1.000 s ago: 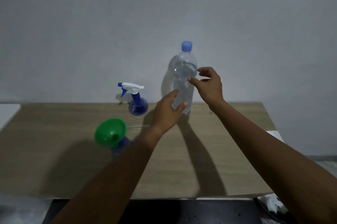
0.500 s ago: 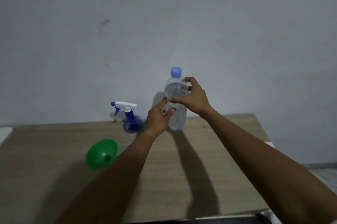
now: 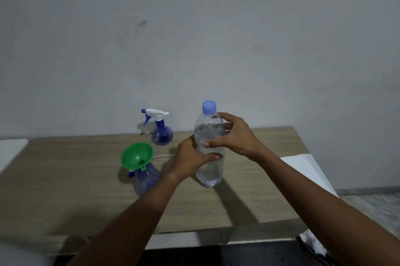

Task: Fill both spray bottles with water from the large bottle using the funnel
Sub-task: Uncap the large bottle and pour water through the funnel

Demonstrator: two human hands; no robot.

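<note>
A large clear water bottle (image 3: 209,170) with a blue cap (image 3: 209,107) is held upright just above or on the wooden table (image 3: 65,190). My left hand (image 3: 190,160) grips its middle from the left, and my right hand (image 3: 233,136) grips its upper body from the right. A green funnel (image 3: 136,155) sits in the neck of a blue spray bottle (image 3: 147,179) with no spray head, left of my left hand. A second blue spray bottle (image 3: 162,133) with a white trigger head stands near the wall.
A thin white tube (image 3: 162,157) lies on the table between the funnel and my left hand. A white surface (image 3: 307,168) adjoins the table on the right, another white surface (image 3: 10,148) on the left. The grey wall rises right behind the table.
Both hands have closed around the large bottle and brought it from the back of the table toward me. The camera view has shifted, so the open spray bottle under the funnel shows again.
</note>
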